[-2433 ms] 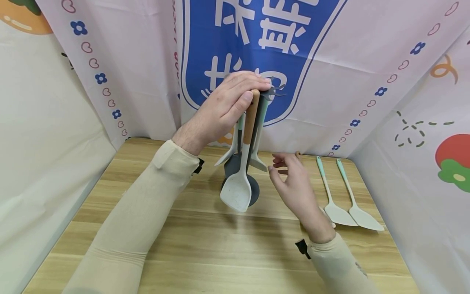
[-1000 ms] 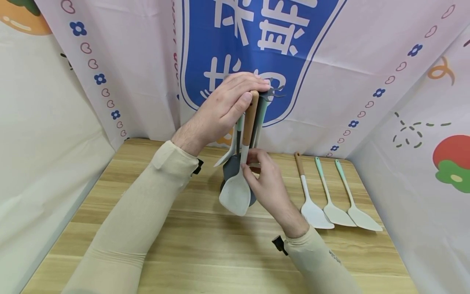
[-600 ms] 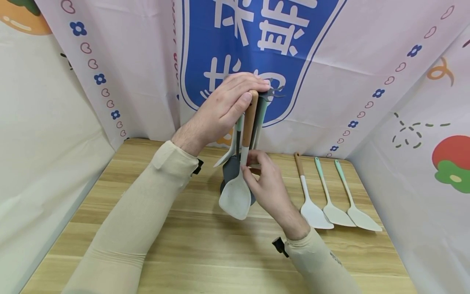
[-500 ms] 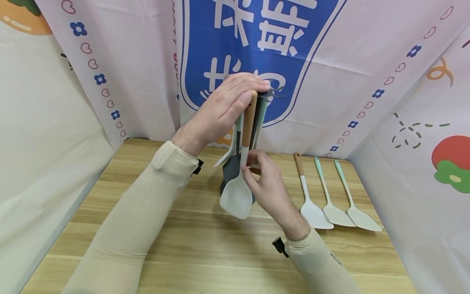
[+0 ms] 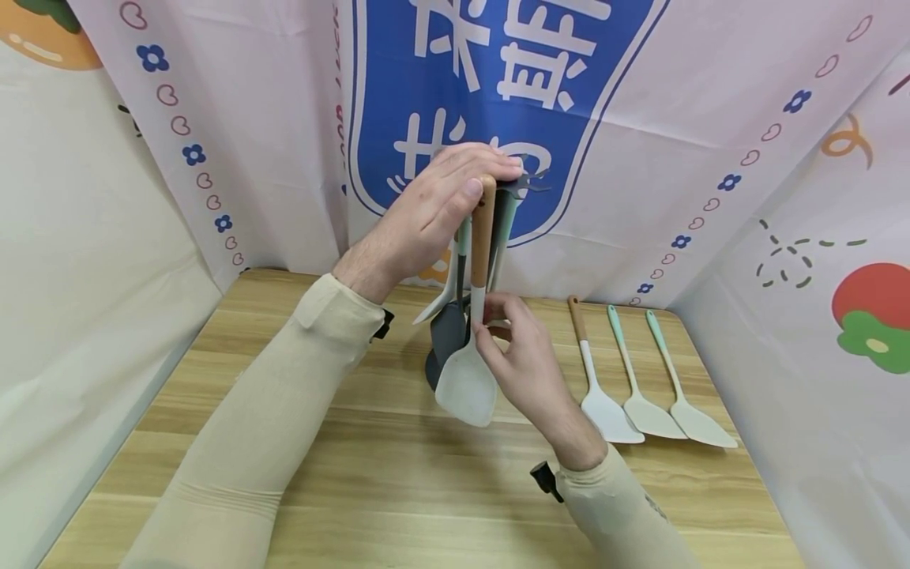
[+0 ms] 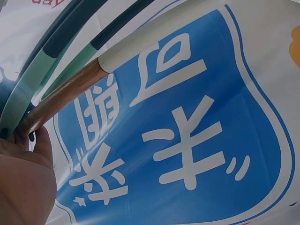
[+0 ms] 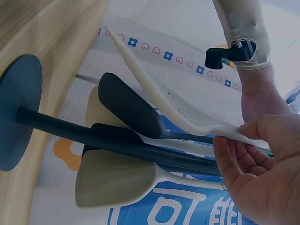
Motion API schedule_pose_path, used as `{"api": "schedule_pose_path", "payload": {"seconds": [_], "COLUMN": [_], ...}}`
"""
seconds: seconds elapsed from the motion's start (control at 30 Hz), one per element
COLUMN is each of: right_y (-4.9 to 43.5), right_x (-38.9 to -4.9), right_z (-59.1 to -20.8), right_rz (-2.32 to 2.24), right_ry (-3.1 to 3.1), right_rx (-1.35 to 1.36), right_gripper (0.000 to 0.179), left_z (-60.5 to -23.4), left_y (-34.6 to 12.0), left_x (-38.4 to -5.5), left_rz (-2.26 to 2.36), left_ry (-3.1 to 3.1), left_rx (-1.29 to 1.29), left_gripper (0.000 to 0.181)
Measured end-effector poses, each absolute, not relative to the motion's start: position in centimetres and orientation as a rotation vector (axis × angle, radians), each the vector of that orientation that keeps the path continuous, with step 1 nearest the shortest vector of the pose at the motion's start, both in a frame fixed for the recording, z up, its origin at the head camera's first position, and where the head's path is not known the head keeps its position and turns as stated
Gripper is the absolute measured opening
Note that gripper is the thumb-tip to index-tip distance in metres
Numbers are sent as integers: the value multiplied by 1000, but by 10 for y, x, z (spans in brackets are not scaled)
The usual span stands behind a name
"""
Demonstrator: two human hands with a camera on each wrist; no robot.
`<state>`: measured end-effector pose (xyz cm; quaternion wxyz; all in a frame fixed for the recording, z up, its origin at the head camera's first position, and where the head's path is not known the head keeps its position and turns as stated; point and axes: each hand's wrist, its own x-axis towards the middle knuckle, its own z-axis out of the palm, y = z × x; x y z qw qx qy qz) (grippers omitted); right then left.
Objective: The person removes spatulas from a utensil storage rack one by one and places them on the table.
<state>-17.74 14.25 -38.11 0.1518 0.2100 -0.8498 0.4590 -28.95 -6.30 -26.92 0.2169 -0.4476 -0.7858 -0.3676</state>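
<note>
Head view bright and even — soft shadows on the table (image 5: 426,490); left wrist view dimmer, glare at its left edge, pale sheen across the banner (image 6: 140,154); right wrist view dim — upper right corner washed out.

The white spatula (image 5: 467,386), wooden handle (image 5: 483,237) uppermost, is pinched by the right hand (image 5: 526,356); the dark rack (image 7: 108,138) stands upright under the left hand (image 5: 434,201).

The left hand (image 5: 430,209) rests atop the dark rack (image 5: 528,186); the right hand (image 5: 528,359) seems to pinch the hanging wooden-handled turner (image 5: 465,387) (grip half hidden from me). Three more turners (image 5: 652,416) lie on the table (image 5: 384,498).
</note>
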Motion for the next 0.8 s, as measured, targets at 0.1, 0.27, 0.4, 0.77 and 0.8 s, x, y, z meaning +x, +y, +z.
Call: {"api": "schedule_pose_path", "payload": {"seconds": [0.1, 0.27, 0.4, 0.77, 0.8], "right_y": [143, 143, 144, 158, 159], "right_x": [-176, -175, -173, -170, -170], "right_z": [-381, -381, -381, -385, -385], "right_rz": [1306, 1293, 1305, 1325, 1327], "right_ry": [-2439, -2422, -2418, -2416, -2418], "right_rx": [611, 637, 647, 590, 585], "right_gripper": [30, 30, 29, 31, 31], "left_z": [-269, -269, -269, -269, -270], "left_y": [-63, -64, -63, -62, -62], "left_x": [-289, -289, -289, -289, -289], "left_rz": [-1010, -999, -1000, -981, -978], "left_ry": [-2179, -2173, -2174, -2184, -2183], "left_rx": [-1239, -1240, -1237, -1228, -1228], "left_gripper": [66, 68, 67, 59, 59]}}
